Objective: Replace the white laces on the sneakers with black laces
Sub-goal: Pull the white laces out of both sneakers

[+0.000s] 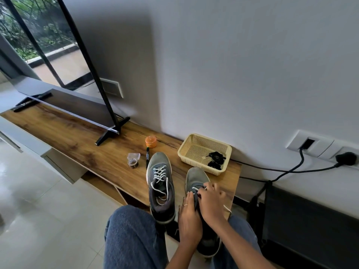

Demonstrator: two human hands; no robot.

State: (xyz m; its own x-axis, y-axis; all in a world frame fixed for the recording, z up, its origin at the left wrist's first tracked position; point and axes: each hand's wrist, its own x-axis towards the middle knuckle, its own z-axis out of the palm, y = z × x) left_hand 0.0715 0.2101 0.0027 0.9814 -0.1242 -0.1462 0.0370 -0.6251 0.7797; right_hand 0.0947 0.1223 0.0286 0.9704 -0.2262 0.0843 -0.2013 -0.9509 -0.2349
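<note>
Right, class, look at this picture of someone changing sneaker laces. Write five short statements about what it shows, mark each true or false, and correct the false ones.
1. The black laces lie in the cream basket. True.
2. The left sneaker has already lost its white lace. False: its white lace is still threaded, with the ends loose.
3. Both hands are on the right sneaker. True: the left hand steadies it while the right hand works at its white lace.
4. The orange jar stands inside the basket. False: it stands on the wooden shelf, apart from the basket.
5. A black marker lies beside the left sneaker's toe. True.
</note>
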